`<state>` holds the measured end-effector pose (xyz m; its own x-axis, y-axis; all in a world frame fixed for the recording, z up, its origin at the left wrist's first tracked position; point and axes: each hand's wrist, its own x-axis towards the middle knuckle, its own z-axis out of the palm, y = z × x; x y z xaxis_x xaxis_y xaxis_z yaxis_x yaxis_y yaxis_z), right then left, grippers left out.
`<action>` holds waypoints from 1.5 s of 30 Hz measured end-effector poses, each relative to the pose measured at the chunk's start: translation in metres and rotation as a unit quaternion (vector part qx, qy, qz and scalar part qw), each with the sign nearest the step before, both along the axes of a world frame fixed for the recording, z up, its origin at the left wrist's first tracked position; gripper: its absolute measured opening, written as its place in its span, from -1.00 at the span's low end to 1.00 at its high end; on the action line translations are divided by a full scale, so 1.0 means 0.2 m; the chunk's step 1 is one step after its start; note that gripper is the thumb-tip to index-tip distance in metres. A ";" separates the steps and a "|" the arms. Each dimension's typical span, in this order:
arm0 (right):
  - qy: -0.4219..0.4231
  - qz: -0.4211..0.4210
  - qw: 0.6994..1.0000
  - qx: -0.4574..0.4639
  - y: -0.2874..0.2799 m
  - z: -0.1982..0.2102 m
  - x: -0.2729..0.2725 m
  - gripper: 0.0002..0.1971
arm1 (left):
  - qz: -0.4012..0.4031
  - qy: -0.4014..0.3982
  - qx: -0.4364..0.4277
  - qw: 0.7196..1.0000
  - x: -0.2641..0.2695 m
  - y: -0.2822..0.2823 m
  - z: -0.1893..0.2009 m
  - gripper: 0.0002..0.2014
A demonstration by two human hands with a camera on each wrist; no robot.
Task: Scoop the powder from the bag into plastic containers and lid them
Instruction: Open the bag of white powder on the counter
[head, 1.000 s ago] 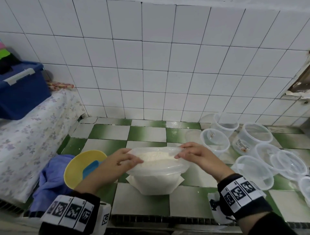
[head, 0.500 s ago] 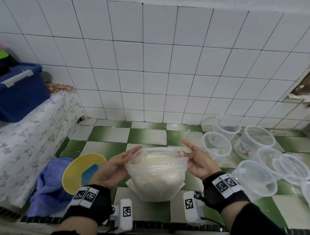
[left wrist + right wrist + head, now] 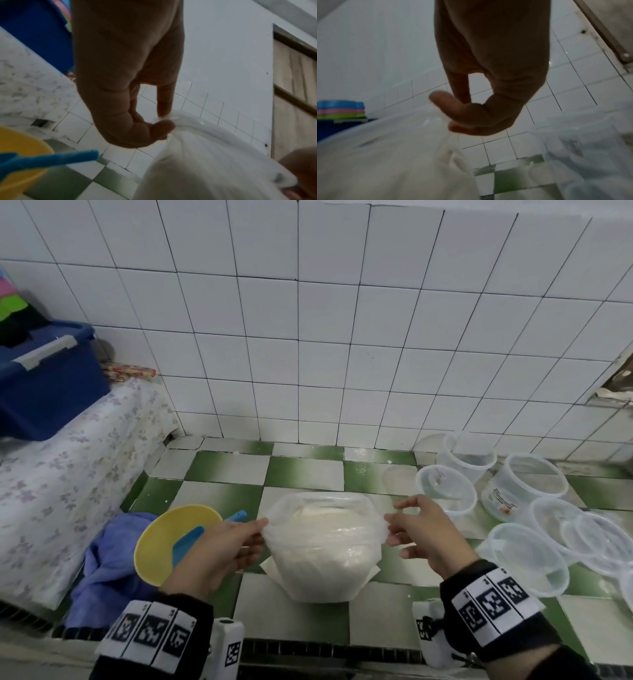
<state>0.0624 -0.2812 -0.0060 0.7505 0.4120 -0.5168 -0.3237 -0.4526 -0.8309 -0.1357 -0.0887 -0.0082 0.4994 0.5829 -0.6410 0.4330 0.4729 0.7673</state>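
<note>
From where I stand, the two hands are nearest, out over the front edge of the counter [image 3: 298, 625]. The left hand [image 3: 219, 546] pinches the left side of the bag's rim between thumb and fingertip; the wrist view shows the plastic gathered there. The right hand [image 3: 421, 532] has its fingers curled at the right side of the rim, but I cannot tell whether it truly grips the film or only touches it.

Between them sits the bag [image 3: 325, 549], upright on the counter, full of white powder [image 3: 325, 529], its mouth pulled partly wide. I judge this to be the opening step: no scooping has begun, and the containers look empty.

Next, I'd say, the rim wants folding down so the mouth stays open, freeing a hand for the blue scoop [image 3: 186, 541], which lies in the yellow bowl [image 3: 161, 535] just left of the bag. A blue cloth [image 3: 102, 563] lies beside the bowl.

To the right, near the bag, the plastic containers [image 3: 527, 563] crowd together, some overlapping, reaching back toward the wall. One must be drawn close to the bag; that side is tight.

Behind the bag the counter runs open to the tiled wall [image 3: 308, 354], so there is room there. The front edge is close, so spilled powder could go over it.
</note>
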 end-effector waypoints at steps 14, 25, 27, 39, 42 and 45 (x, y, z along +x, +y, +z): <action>0.118 -0.121 0.974 0.154 0.03 -0.02 -0.12 -0.62 | 0.098 -0.123 -0.252 0.955 -0.03 -0.07 0.03 -0.78; 0.341 -0.218 0.823 0.399 -0.06 -0.08 -0.14 -0.45 | 0.175 -0.252 -0.343 0.888 -0.07 -0.11 -0.08 -0.80; 0.343 -0.210 0.827 0.393 -0.07 -0.09 -0.15 -0.46 | 0.152 -0.238 -0.319 0.905 -0.07 -0.11 -0.10 -0.77; 0.319 -0.203 0.859 0.347 -0.04 -0.07 -0.13 -0.50 | 0.096 -0.309 -0.189 0.927 -0.06 -0.12 -0.09 -0.53; 0.332 -0.220 0.842 0.364 -0.04 -0.10 -0.15 -0.38 | 0.109 -0.370 -0.240 0.891 -0.05 -0.12 -0.13 -0.54; 0.337 -0.224 0.838 0.365 -0.03 -0.13 -0.15 -0.36 | 0.138 -0.407 -0.264 0.863 -0.04 -0.12 -0.19 -0.44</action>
<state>0.0321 -0.2881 -0.0325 0.5530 0.5585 -0.6183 -0.8329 0.3891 -0.3935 -0.1445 -0.1133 -0.0462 0.7987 0.4848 -0.3564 -0.3328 0.8494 0.4096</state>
